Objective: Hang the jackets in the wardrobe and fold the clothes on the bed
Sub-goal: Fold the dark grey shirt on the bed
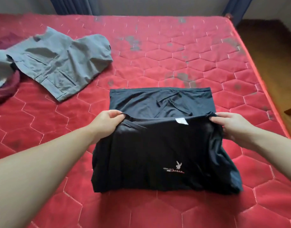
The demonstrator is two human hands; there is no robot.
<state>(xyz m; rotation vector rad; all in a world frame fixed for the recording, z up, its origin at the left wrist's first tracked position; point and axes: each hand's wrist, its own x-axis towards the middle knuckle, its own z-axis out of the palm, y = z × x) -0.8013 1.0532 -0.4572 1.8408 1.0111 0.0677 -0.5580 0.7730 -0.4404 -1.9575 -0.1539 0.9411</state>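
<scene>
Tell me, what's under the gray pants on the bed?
A dark red cloth peeks out from under the left end of the gray pants, and the red mattress lies below. How far the cloth reaches underneath is covered.

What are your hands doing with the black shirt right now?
Left hand and right hand both pinch the black shirt's top edge, mid-fold. Shirt lies on the red bed. Grey trousers wait, far left, not in the way.
</scene>
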